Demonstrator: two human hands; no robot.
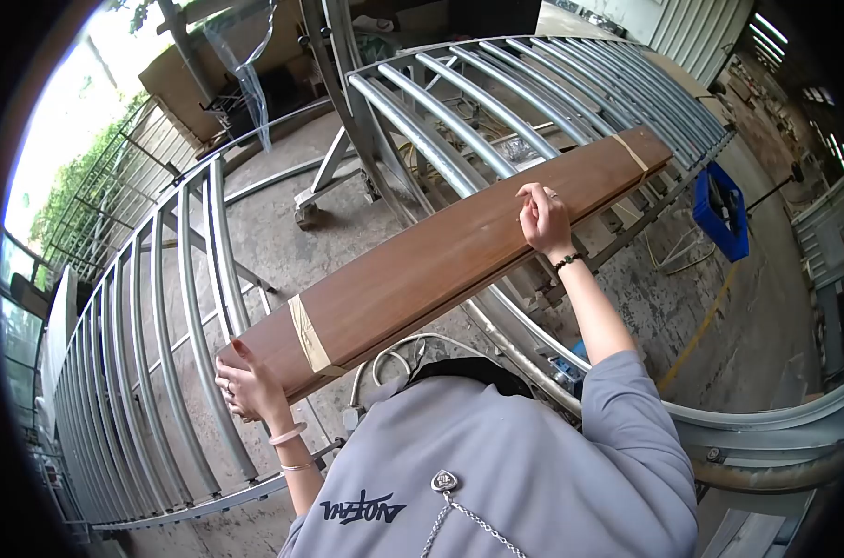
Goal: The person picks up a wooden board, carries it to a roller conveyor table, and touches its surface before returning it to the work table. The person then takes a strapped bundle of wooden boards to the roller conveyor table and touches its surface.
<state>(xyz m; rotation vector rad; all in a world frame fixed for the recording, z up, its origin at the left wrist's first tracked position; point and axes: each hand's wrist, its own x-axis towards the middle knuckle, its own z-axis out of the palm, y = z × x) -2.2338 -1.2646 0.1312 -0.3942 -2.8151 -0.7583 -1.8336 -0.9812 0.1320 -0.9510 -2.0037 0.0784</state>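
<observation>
A long brown board bundle lies slantwise across the gap between two roller conveyors, bound with pale tape near its left end and again near its right end. My left hand grips the bundle's left end, its fingers around the end edge. Farther right, my right hand rests on the top near the front edge, its fingers curled; whatever is between them is too small to tell.
The left roller conveyor curves along the left side; the right one runs to the back right. A blue crate hangs beside it. Between them stands a metal frame. A curved rail passes at the lower right.
</observation>
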